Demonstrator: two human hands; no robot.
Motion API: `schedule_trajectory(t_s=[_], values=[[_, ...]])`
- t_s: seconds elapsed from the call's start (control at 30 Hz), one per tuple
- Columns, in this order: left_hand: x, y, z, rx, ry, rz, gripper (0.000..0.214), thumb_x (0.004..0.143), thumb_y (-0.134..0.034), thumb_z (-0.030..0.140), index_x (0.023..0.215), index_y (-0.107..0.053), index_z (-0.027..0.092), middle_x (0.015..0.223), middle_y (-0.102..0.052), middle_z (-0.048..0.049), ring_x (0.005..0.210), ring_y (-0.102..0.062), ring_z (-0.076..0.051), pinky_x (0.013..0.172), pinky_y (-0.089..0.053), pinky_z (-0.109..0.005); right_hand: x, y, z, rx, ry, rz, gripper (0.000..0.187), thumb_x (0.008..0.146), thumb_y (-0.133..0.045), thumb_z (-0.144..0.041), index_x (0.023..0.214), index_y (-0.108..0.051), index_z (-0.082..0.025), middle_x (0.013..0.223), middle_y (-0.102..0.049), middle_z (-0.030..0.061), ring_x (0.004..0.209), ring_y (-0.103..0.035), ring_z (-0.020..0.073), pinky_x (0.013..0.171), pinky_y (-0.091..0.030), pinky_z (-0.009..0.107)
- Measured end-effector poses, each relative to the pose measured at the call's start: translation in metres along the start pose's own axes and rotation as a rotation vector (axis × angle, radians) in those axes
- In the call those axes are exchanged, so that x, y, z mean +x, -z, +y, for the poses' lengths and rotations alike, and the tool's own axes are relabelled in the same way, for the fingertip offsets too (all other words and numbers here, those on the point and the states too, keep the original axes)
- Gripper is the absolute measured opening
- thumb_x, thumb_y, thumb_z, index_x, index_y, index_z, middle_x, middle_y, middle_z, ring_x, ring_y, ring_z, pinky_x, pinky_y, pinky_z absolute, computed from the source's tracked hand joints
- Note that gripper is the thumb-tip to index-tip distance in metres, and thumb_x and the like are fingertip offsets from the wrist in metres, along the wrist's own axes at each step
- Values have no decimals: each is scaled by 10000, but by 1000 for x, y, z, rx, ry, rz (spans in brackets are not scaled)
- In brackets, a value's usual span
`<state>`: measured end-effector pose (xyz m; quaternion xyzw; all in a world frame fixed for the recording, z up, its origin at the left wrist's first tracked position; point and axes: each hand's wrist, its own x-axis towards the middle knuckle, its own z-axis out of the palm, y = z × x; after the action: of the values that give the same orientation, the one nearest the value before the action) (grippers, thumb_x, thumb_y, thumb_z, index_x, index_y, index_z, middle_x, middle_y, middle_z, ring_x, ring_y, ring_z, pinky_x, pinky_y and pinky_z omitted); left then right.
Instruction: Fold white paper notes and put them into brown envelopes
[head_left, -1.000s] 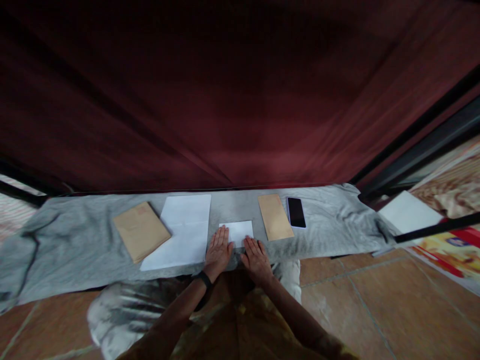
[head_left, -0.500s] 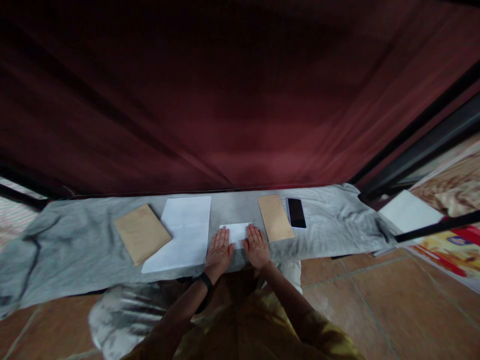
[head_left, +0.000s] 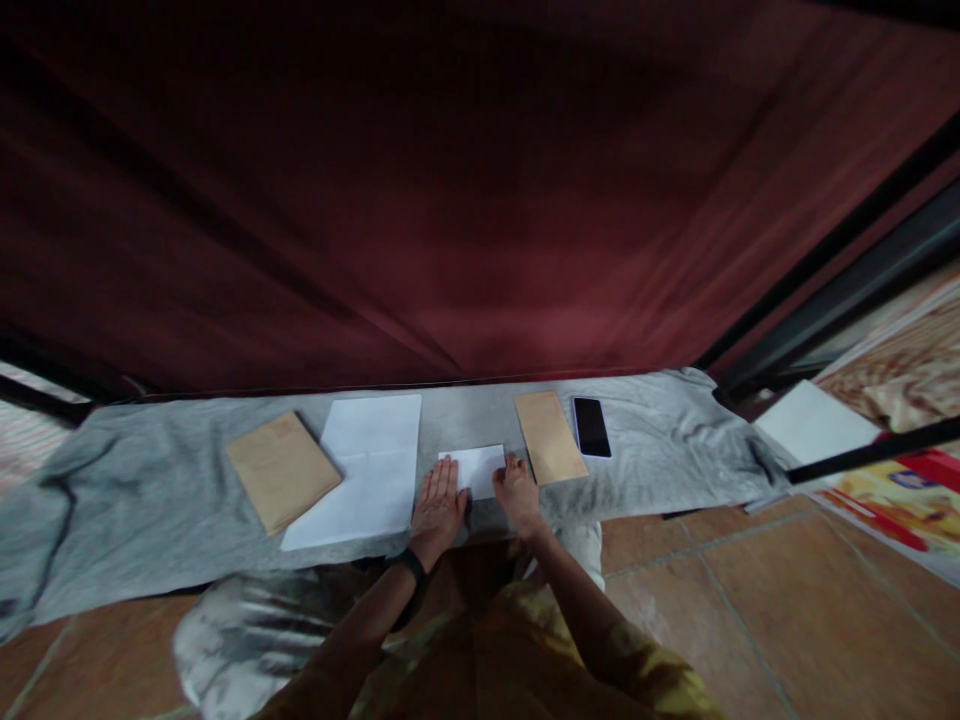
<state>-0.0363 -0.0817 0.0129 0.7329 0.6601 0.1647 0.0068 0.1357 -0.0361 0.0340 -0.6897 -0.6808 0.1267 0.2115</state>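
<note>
A small folded sheet of white paper [head_left: 481, 472] lies on the grey cloth in front of me. My left hand [head_left: 439, 505] rests flat over its left end, fingers stretched out and together. At the right end, my right hand [head_left: 517, 494] has its fingers curled in, with thumb and fingertips at the paper's edge. Just beyond that hand is a brown envelope [head_left: 551, 437]. White sheets [head_left: 375, 460] lie to the left of my left hand, one corner tucked under a stack of brown envelopes [head_left: 283, 470].
A phone [head_left: 592, 427] lies right of the single envelope. Grey cloth [head_left: 667, 440] covers the long, narrow surface, and a dark red curtain [head_left: 480, 250] hangs behind it. Black metal bars [head_left: 832, 250] and a colourful package [head_left: 900, 500] are on the right. Tiled floor shows below.
My right hand has gone from lying flat on the folded paper to curled fingers at its right edge, uncovering more of it. The left hand has stayed in place.
</note>
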Motion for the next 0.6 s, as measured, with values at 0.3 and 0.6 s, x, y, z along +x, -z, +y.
schedule_trajectory(t_s=[0.3,0.6], values=[[0,1,0,-69,17,31,599,995,-350,375,1513,-381,77,1573,-398,-198,1499,-306,-303,1202,-313,-531,7,18,1,231,78,-22,320,948,-411,-227,870,-720,-202,727,-725,25,645,-680,175,580,-495,235],[33,54,58,-824,243,16,579,1025,-342,495,1520,-377,198,1569,-439,-106,1434,-436,-230,1166,-407,-405,-8,74,-31,171,256,92,309,1015,-378,-267,1094,-673,-227,1024,-701,76,867,-683,204,756,-507,273]])
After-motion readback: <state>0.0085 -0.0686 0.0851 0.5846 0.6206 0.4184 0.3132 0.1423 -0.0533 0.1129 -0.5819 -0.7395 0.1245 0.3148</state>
